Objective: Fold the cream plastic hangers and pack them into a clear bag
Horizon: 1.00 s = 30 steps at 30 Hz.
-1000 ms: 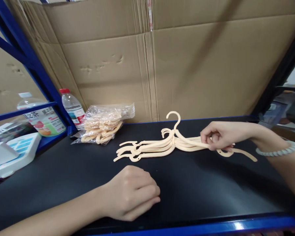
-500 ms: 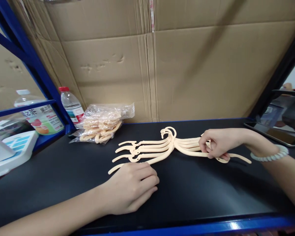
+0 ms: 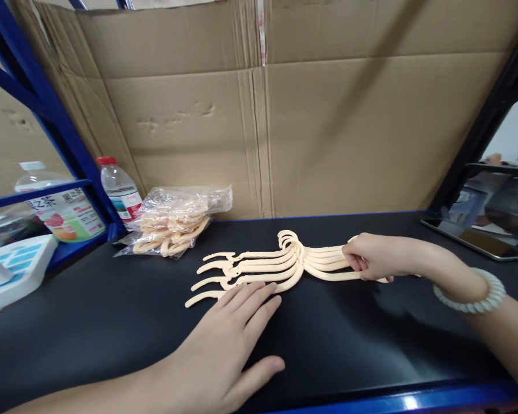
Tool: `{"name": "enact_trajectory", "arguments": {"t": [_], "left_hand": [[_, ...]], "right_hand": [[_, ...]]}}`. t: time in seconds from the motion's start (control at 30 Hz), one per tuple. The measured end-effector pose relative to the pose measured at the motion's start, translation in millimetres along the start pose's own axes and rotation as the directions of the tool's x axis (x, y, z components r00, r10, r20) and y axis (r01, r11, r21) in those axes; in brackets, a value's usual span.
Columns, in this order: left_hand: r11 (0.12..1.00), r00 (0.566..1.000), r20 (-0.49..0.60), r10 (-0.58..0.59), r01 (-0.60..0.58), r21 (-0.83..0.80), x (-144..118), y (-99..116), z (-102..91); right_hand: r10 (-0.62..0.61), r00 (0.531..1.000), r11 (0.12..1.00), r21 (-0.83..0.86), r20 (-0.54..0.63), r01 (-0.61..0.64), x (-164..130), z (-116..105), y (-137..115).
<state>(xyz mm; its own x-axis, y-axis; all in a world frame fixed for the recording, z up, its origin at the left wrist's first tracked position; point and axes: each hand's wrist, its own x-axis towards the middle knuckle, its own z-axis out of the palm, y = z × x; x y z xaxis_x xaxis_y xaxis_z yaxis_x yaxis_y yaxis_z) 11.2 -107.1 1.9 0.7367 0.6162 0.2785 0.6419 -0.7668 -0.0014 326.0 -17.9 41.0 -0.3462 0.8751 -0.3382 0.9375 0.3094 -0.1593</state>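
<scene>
Hangers lie L-R on tbl, hooks to back, curling L.

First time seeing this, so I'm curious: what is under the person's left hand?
The left hand lies over part of the nearest cream hanger, which emerges on both sides, and over the black tabletop. The covered stretch, and anything else beneath, cannot be seen.

The black table — pale hangers fanned across its middle, bagged hangers near the back-left corner, a flat dark device by the back-right one.
</scene>
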Motion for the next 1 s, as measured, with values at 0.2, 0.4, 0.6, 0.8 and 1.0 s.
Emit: {"name": "enact_trajectory", "arguments": {"t": [0.2, 0.4, 0.6, 0.8, 1.0], "left_hand": [[0.993, 0.993, -0.012, -0.116, 0.116, -0.023, -6, 2, 10.5], [0.985, 0.985, 0.009, -0.17, 0.169, 0.019, -6, 0, 16.6], [0.979, 0.978, 0.064, -0.199, 0.196, 0.047, 0, -10, 22.2], [0.987, 0.951, 0.274, -0.147, 0.159, -0.023, 25, -45, 16.2], [0.99, 0.959, 0.262, -0.11, 0.128, -0.053, 42, -72, 16.0]], "right_hand": [[-0.128, 0.96, 0.975, -0.21, -0.249, 0.075, -7, 1, -13], [-0.249, 0.89, 0.944, -0.3, -0.382, 0.136, -8, 27, -39], [-0.117, 0.976, 0.977, -0.195, -0.186, 0.08, -3, 45, -69], [-0.099, 0.963, 0.992, -0.096, -0.25, 0.077, 24, 41, -58], [-0.115, 0.909, 0.991, -0.106, -0.4, 0.079, 63, 43, -43]]}}
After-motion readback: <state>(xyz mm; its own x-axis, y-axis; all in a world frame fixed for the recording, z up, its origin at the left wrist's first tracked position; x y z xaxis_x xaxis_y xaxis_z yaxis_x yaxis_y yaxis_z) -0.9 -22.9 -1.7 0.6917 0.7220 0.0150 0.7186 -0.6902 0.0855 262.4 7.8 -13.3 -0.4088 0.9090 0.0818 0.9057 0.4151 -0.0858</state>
